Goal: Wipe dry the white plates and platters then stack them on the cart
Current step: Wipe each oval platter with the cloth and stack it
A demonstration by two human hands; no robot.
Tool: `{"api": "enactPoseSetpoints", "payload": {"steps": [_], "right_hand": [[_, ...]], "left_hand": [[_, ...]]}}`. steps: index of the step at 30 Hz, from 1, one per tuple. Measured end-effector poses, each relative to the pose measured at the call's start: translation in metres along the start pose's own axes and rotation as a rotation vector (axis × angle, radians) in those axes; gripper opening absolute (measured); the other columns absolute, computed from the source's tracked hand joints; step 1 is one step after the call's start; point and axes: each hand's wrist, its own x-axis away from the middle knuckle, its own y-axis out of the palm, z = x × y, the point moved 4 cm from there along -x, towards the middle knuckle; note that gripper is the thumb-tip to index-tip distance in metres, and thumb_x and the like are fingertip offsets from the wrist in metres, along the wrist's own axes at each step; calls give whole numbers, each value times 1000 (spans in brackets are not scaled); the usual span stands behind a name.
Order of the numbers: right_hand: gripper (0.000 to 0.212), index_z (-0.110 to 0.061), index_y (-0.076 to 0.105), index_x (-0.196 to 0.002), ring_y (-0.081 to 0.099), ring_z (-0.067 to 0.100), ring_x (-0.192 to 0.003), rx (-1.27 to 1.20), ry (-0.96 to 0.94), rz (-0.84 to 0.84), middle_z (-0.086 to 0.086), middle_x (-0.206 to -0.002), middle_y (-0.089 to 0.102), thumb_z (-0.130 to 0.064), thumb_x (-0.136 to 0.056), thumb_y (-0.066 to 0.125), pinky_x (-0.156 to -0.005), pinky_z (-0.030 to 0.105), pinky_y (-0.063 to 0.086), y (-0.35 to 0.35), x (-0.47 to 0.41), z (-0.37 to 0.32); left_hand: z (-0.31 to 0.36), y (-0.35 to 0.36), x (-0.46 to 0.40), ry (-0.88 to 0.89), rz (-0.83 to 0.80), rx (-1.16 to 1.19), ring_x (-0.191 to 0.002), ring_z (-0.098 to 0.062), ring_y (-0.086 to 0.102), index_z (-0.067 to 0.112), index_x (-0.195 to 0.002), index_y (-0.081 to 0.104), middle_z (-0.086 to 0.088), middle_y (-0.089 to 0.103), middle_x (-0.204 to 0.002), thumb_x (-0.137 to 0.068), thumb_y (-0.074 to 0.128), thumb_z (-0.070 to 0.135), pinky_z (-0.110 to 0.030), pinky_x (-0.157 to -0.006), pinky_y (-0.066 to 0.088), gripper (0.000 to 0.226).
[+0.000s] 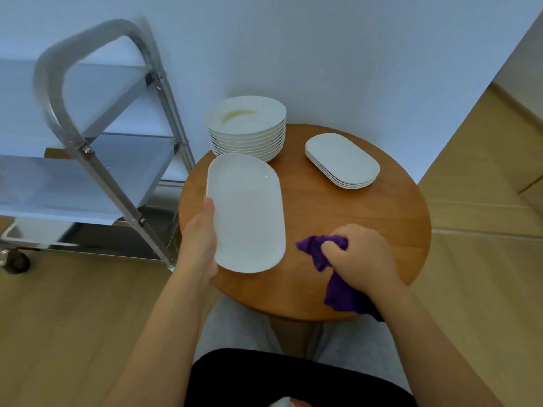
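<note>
My left hand (199, 245) grips a white oval platter (246, 212) by its left edge, thumb on the rim, holding it over the left side of the round wooden table (367, 230). My right hand (358, 254) holds a bunched purple cloth (338, 292) just right of the platter, above the table's near edge. A tall stack of round white plates (246, 130) stands at the table's back, the top one with a yellowish smear. A short stack of oval platters (342, 161) lies at the back right.
A steel cart (97, 160) with several shelves and a tubular handle stands to the left of the table, its caster on the wooden floor. A pale wall rises behind the table. My legs are under the table's near edge.
</note>
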Motion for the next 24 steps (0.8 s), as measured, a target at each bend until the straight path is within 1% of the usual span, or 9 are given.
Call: {"api": "enactPoseSetpoints", "payload": {"steps": [3,7,9,12,16,18,19,21,24], "right_hand": [[26,-12,47,-56,41,16,-50,-231,148,129,0,-53,45,-24,-79,52,-48,32,32,7,-14,12],[25,-10,48,-60,42,17,-54,-367,219,144,3,-58,46,-19,-82,52,-49,30,32,32,-27,7],[26,-15,47,-59,42,15,-53,-412,231,131,1,-59,46,-18,-84,52,-49,27,30,43,-29,4],[25,-19,49,-61,45,16,-57,-403,236,96,2,-65,49,-21,-86,52,-51,27,31,56,-32,4],[25,-21,49,-60,45,17,-59,-443,247,92,1,-64,49,-20,-85,52,-53,30,33,64,-33,6],[25,-23,50,-59,45,17,-59,-463,258,84,0,-64,49,-20,-85,52,-54,31,34,66,-33,7],[24,-21,52,-61,46,18,-59,-467,261,76,2,-65,50,-20,-84,53,-54,32,35,67,-33,7],[20,-12,57,-67,48,20,-61,-459,268,59,6,-68,53,-21,-85,52,-56,34,38,68,-33,7],[21,-7,58,-71,47,21,-62,-475,272,39,7,-68,52,-21,-85,52,-57,34,37,71,-34,6]], "left_hand": [[-5,-3,-20,-13,20,-92,-76,-10,52,27,-108,47,12,54,-86,-95,38,51,-27,-60,44,28],[-15,-1,-37,-26,13,-214,-77,-10,53,29,-101,46,10,54,-88,-99,39,39,-23,-53,39,13],[-17,-2,-44,58,-9,-341,-77,-8,53,29,-106,48,12,54,-90,-100,39,32,-20,-54,39,12],[-17,-7,-54,239,32,-541,-70,-2,48,28,-89,53,14,52,-79,-99,41,20,-16,-57,35,18],[-19,-14,-63,336,122,-775,-64,-11,50,8,-83,61,-5,58,-77,-94,45,10,-17,-53,34,20],[-26,-19,-68,299,155,-766,-74,-24,54,2,-80,62,-14,58,-82,-93,47,9,-26,-61,46,21],[-29,-21,-70,266,177,-760,-86,-30,55,1,-85,63,-18,57,-92,-93,48,11,-35,-73,51,20],[-33,-23,-72,202,229,-746,-110,-33,48,1,-101,63,-17,51,-116,-94,50,16,-45,-97,44,20],[-32,-19,-75,184,249,-740,-119,-31,41,3,-117,58,-15,46,-127,-96,49,20,-43,-101,36,29]]}}
